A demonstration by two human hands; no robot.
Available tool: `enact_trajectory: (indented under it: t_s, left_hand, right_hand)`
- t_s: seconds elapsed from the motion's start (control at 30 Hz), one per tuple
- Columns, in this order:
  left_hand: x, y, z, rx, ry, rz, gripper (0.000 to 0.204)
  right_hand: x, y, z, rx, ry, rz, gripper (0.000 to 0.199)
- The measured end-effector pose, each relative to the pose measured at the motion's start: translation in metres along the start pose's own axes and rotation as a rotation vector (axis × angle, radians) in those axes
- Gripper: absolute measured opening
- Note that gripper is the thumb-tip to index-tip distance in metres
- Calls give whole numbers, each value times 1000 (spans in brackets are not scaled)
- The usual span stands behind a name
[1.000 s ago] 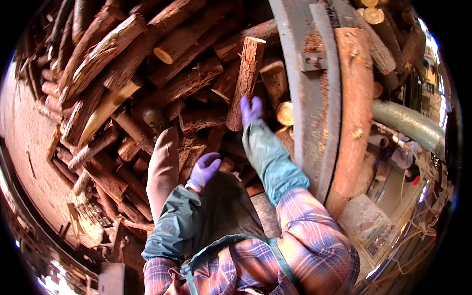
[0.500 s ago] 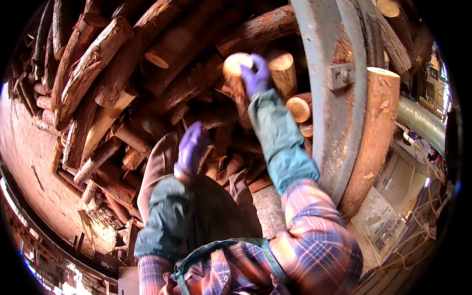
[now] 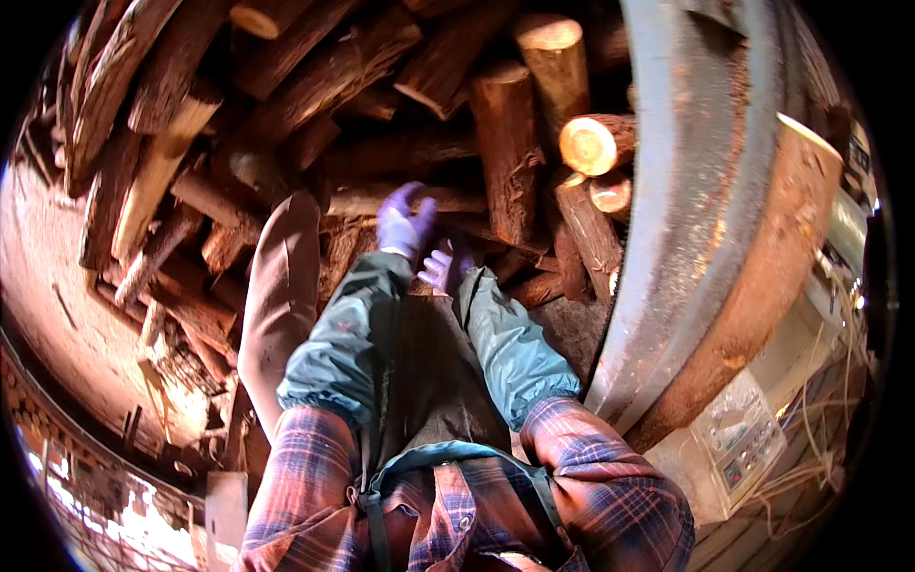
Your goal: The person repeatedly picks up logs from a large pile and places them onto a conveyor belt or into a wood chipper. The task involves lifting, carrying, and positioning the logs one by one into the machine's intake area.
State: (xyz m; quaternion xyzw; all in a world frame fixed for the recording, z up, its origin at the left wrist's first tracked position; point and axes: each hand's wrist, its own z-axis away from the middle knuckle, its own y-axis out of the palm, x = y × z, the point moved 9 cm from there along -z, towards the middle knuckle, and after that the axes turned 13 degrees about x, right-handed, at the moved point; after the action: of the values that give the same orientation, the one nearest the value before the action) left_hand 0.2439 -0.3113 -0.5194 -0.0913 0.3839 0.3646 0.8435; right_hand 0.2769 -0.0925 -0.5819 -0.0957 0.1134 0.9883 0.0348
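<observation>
My left hand (image 3: 406,223), in a purple glove, hovers over the log pile between my legs, its thumb and fingers apart with nothing seen in them. Closest to it is a log lying crosswise (image 3: 349,199), partly behind the hand; whether they touch I cannot tell. My right hand (image 3: 445,268), gloved the same way, is just below and right of the left, fingers spread and holding nothing visible. Beyond it leans a thick bark-covered log (image 3: 506,153). A shorter log (image 3: 588,229) slants down at the right.
Bark-covered logs with pale cut ends (image 3: 588,146) heap up ahead and to the left. A grey metal beam (image 3: 681,181) rises close on my right, with a long log (image 3: 753,296) leaning along its outer side. Past that are a control panel (image 3: 739,434) and loose cables (image 3: 810,419).
My right hand has come off a log's cut end and drawn back toward my body, next to the left. My left hand has shifted slightly right and forward. The view has also shifted.
</observation>
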Motion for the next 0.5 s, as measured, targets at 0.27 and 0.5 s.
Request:
enact_trajectory:
  t_s: [0.27,0.5]
  left_hand:
    - [24,-141,-61,-3,-57,-1280,55]
    - [57,-134,-90,372,-384,-1166,57]
  right_hand:
    - [-42,27,-55,-81,121,-178,111]
    - [-19,101,-147,325,-54,-386,83]
